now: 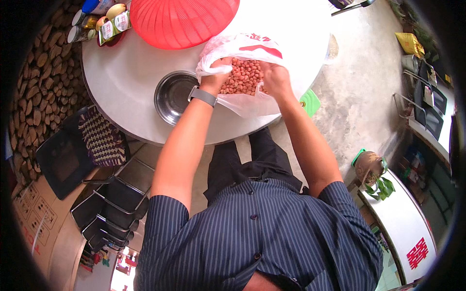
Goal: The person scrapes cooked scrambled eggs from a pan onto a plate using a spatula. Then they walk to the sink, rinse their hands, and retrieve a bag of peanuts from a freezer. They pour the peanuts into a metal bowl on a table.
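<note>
A white plastic bag with red print lies on the round white table, its mouth wide apart over many red-skinned peanuts. At the bag's left side is my left hand, with a grey watch band on the wrist; folds of plastic cover part of its fingers. My right hand is at the right side of the opening, somewhat blurred, its fingertips by the peanuts. Whether either hand grips the plastic is not clear. Left of the bag, partly behind my left wrist, stands a steel bowl with a dark, shiny inside.
A red mesh food cover sits beyond the bag. Jars, fruit and a green-white packet crowd the table's far left. A green stool shows under the right edge. Black chairs are stacked at left; a potted plant stands at right.
</note>
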Motion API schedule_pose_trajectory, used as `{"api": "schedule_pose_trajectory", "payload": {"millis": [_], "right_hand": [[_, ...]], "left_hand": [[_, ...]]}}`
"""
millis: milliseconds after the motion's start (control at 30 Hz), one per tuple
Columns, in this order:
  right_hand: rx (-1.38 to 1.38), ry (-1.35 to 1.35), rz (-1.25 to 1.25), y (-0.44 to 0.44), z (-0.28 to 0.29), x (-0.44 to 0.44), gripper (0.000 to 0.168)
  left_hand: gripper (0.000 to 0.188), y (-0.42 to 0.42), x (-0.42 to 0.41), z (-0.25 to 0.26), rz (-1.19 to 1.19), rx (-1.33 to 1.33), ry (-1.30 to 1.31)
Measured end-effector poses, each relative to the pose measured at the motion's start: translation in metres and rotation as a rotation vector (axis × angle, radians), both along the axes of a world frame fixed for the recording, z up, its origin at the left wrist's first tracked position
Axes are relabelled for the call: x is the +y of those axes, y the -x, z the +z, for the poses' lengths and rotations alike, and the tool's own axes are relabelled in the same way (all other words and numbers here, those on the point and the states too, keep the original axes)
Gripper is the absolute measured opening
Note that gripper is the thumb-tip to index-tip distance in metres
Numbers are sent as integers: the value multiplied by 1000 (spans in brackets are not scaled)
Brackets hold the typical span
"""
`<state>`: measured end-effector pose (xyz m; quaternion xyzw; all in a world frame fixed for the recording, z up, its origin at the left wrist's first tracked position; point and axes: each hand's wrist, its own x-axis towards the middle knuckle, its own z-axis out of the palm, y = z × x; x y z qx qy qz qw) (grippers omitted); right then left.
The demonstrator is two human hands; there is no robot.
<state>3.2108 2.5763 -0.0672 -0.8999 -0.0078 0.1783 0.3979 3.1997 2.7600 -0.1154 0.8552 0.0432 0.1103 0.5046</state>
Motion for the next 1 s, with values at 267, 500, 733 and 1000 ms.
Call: {"api": "schedule_pose_trajectory", "payload": {"millis": [267,500,733,1000], "right_hand": [[-197,633,122,-18,-64,9,24],[-555,289,-2,-20,-106,18,15],[14,-87,-138,-6,-64,43,29],[431,-1059,-669,-7,-18,56,19]], "left_hand": [[18,22,-39,-12,102,36,-199],[15,8,-53,-13,283,37,128],[31,15,-76,-24,384,148,450],[19,17,-88,0,465,20,544]]}}
